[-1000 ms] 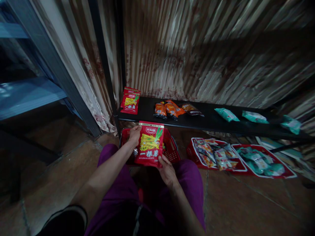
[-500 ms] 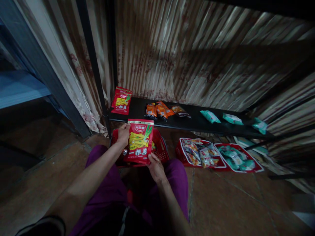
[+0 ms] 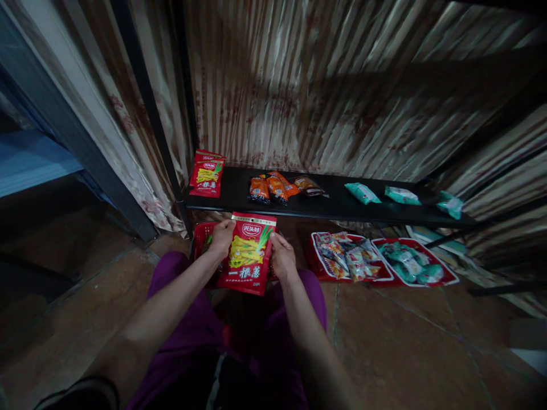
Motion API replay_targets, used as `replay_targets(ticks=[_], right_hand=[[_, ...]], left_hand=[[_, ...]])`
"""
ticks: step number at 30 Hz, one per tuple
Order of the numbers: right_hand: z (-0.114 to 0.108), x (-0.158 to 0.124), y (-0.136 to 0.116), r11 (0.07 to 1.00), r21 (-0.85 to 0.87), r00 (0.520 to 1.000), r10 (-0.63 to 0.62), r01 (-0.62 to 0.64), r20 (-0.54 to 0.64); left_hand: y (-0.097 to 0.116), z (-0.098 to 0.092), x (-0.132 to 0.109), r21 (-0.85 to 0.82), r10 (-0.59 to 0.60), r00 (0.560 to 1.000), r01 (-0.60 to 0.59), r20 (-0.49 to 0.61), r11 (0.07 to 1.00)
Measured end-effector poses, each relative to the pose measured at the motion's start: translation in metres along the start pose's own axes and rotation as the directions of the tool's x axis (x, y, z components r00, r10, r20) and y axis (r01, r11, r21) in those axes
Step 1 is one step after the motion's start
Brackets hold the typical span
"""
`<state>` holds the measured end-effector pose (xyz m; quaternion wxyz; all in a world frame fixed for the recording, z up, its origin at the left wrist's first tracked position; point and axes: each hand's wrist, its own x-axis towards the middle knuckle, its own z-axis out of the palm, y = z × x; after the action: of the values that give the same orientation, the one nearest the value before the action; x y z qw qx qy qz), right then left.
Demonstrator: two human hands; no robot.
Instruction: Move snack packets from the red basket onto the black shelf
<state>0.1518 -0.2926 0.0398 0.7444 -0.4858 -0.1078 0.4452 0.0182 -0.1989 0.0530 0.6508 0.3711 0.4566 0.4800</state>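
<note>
Between my hands is a red snack bag (image 3: 250, 256) with yellow sticks and a green onion printed on its front. My left hand (image 3: 222, 238) pinches its upper left edge. At the right edge, my right hand (image 3: 282, 255) grips it with thumb and fingers. Behind the bag, a red basket (image 3: 200, 236) on the floor is mostly hidden. Similar red snack bags (image 3: 207, 175) stand at the left end of the black shelf (image 3: 235, 185), one in front of another.
Along the shelf lie orange snack packets (image 3: 277, 187), a brown packet (image 3: 310, 186) and green packets (image 3: 362, 193). Below on the floor are a basket of mixed packets (image 3: 337, 253) and a basket of green packets (image 3: 410, 266). Black posts (image 3: 154, 108) frame the shelf; a striped curtain (image 3: 299, 97) hangs behind.
The red bag has shifted slightly right and down. My right hand has moved up from its lower right corner to its right edge; my left hand keeps its hold.
</note>
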Motion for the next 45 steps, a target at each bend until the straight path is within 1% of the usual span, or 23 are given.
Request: replay_targets(ticks=[1, 3, 6, 10, 16, 20, 23, 25, 26, 28, 30, 32, 34, 36, 38, 41, 45], right_hand=[[0.002, 0.004, -0.003, 1.0, 0.026, 0.999, 0.004, -0.003, -0.043], [0.006, 0.009, -0.005, 0.997, 0.081, 0.993, 0.011, -0.002, -0.118], [0.008, 0.01, -0.005, 0.989, 0.143, 0.988, 0.003, 0.019, -0.153], [0.004, 0.014, -0.003, 0.989, 0.146, 0.991, -0.002, 0.022, -0.137], [-0.005, 0.031, -0.003, 0.99, 0.135, 0.997, 0.051, -0.044, -0.052], [-0.004, 0.035, -0.003, 0.987, 0.13, 0.995, 0.097, -0.093, -0.029], [-0.003, 0.037, -0.002, 0.984, 0.125, 0.992, 0.128, -0.125, -0.013], [-0.002, 0.037, -0.002, 0.984, 0.12, 0.991, 0.133, -0.129, -0.022], [-0.001, 0.038, -0.003, 0.985, 0.115, 0.991, 0.13, -0.126, -0.031], [0.001, 0.038, -0.006, 0.989, 0.098, 0.991, 0.12, -0.114, -0.06], [0.004, 0.038, -0.009, 0.992, 0.08, 0.989, 0.106, -0.097, -0.108], [0.008, 0.036, -0.013, 0.995, 0.063, 0.983, 0.09, -0.081, -0.157], [0.012, 0.034, -0.017, 0.996, 0.055, 0.978, 0.077, -0.068, -0.192], [0.016, 0.031, -0.019, 0.997, 0.053, 0.977, 0.066, -0.056, -0.201], [0.018, 0.029, -0.02, 0.998, 0.053, 0.982, 0.054, -0.046, -0.178], [0.021, 0.029, -0.021, 0.998, 0.048, 0.989, 0.035, -0.029, -0.142], [0.021, 0.027, -0.025, 1.0, 0.026, 0.993, 0.011, -0.008, -0.121]], left_hand=[[0.0, 0.001, -0.002, -0.001, -0.003, 1.0, 0.003, 0.018, 1.0], [0.003, 0.001, -0.006, -0.017, -0.028, 0.995, 0.03, 0.095, 0.999], [0.01, -0.002, -0.013, -0.049, -0.099, 0.974, 0.111, 0.203, 0.993], [0.01, -0.014, -0.016, -0.026, -0.164, 0.946, 0.178, 0.28, 0.984], [-0.001, -0.037, -0.016, 0.025, -0.181, 0.915, 0.185, 0.361, 0.982], [-0.005, -0.042, -0.02, 0.102, -0.16, 0.905, 0.13, 0.394, 0.986], [-0.007, -0.04, -0.022, 0.165, -0.116, 0.933, 0.062, 0.341, 0.984], [-0.008, -0.038, -0.022, 0.261, -0.026, 0.956, -0.054, 0.291, 0.964], [-0.008, -0.038, -0.022, 0.339, 0.037, 0.96, -0.134, 0.277, 0.931], [-0.007, -0.037, -0.022, 0.516, 0.157, 0.948, -0.285, 0.278, 0.808], [-0.005, -0.037, -0.022, 0.638, 0.219, 0.929, -0.366, 0.3, 0.678], [-0.002, -0.037, -0.023, 0.691, 0.237, 0.921, -0.39, 0.31, 0.609], [-0.001, -0.036, -0.025, 0.715, 0.247, 0.919, -0.394, 0.306, 0.578], [0.0, -0.035, -0.026, 0.729, 0.265, 0.918, -0.396, 0.296, 0.558], [-0.001, -0.034, -0.027, 0.734, 0.28, 0.914, -0.404, 0.294, 0.546], [-0.002, -0.033, -0.029, 0.726, 0.295, 0.91, -0.411, 0.291, 0.551], [-0.003, -0.031, -0.028, 0.682, 0.304, 0.916, -0.398, 0.261, 0.614]])
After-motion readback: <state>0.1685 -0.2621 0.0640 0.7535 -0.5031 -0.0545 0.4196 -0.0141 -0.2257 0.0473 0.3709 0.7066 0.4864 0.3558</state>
